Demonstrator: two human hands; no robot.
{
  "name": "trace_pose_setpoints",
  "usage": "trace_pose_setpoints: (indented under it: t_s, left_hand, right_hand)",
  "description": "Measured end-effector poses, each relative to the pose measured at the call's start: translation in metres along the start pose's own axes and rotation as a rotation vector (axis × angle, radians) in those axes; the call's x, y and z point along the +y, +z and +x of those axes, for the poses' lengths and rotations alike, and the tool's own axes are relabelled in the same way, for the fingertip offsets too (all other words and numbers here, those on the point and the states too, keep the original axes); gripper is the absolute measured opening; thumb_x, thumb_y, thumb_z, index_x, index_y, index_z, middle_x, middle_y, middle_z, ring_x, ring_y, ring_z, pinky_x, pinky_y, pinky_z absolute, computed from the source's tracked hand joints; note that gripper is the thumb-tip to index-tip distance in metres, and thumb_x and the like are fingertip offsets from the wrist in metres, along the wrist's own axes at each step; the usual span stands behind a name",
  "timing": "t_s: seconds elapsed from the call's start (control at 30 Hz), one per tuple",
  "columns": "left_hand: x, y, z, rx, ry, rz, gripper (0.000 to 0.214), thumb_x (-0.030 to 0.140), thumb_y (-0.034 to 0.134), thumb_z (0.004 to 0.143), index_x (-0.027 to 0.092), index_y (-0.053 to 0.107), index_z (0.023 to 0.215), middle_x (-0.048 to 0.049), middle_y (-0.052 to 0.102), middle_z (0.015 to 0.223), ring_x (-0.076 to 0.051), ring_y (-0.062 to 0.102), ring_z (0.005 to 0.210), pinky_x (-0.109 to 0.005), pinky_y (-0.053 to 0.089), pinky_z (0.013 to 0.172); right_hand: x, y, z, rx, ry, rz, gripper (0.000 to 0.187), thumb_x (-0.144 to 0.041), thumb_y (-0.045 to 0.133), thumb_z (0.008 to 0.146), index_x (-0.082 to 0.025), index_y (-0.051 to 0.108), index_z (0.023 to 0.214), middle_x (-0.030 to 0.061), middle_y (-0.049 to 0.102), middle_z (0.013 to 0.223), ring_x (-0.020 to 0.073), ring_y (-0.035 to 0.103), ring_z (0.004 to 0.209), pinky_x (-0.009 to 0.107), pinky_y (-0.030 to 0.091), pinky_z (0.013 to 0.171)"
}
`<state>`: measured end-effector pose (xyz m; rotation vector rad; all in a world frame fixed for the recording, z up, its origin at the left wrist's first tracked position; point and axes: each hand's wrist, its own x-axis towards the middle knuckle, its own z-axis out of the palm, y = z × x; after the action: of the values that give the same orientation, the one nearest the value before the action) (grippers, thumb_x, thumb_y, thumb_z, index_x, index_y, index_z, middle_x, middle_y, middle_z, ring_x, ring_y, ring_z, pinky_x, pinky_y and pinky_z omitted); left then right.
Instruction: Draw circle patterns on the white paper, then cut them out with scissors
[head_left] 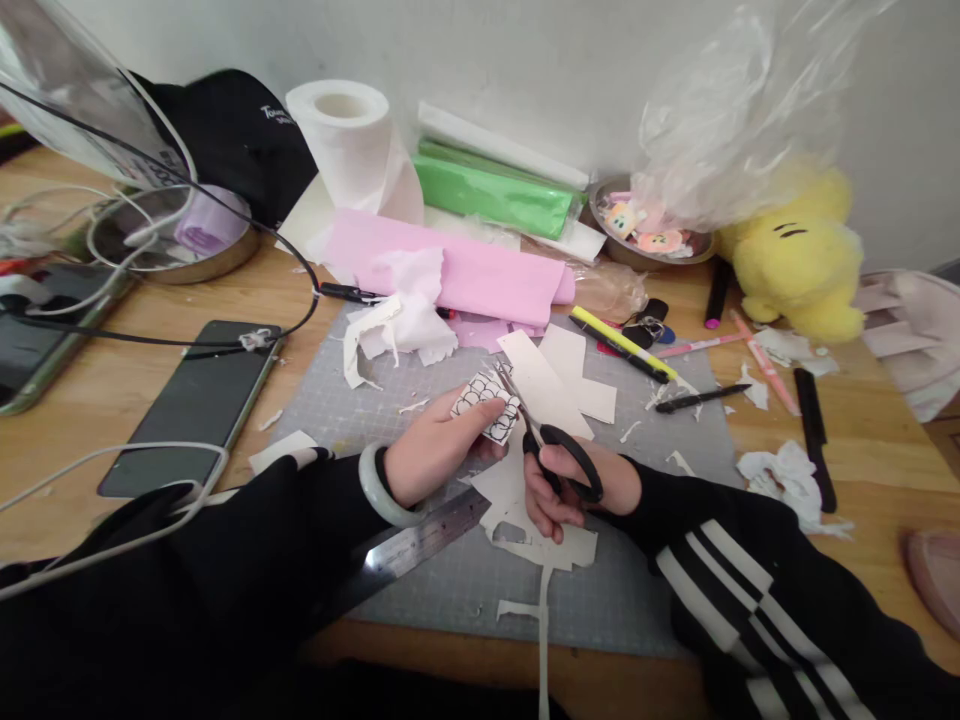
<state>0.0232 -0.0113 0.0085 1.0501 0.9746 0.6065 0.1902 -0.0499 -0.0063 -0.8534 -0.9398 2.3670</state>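
My left hand (439,443) pinches a small white paper piece (486,403) drawn with a black scale pattern. My right hand (574,487) grips black-handled scissors (551,440), whose blades reach up to the paper's right edge. Both hands hover over a grey cutting mat (360,400). White paper offcuts (525,520) lie under my right hand. A steel ruler (420,540) rests on the mat below my left wrist, which wears a pale bangle.
A phone (195,405) and cables lie left. Pink paper roll (465,270), green roll (491,195) and toilet roll (352,140) sit behind the mat. Pens and markers (622,345), a yellow plush toy (802,260) and paper scraps (780,470) lie right.
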Motion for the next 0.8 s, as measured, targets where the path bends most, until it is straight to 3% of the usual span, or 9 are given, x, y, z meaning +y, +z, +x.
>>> trace_pose_setpoints:
  t_s: [0.8]
  left_hand:
    - [-0.0079,-0.0034,0.0015,-0.086,0.049,0.095,0.025,0.038,0.052,0.081,0.016,0.050,0.070,0.0043,0.053,0.053,-0.008,0.047,0.049,-0.021,0.039,0.050]
  right_hand:
    - [-0.0026,0.0029,-0.0014,0.027,0.023,-0.015,0.054,-0.065,0.062,0.063,-0.014,0.046,0.054,-0.0045,0.042,0.032,0.0113,0.054,0.042,0.019,0.045,0.037]
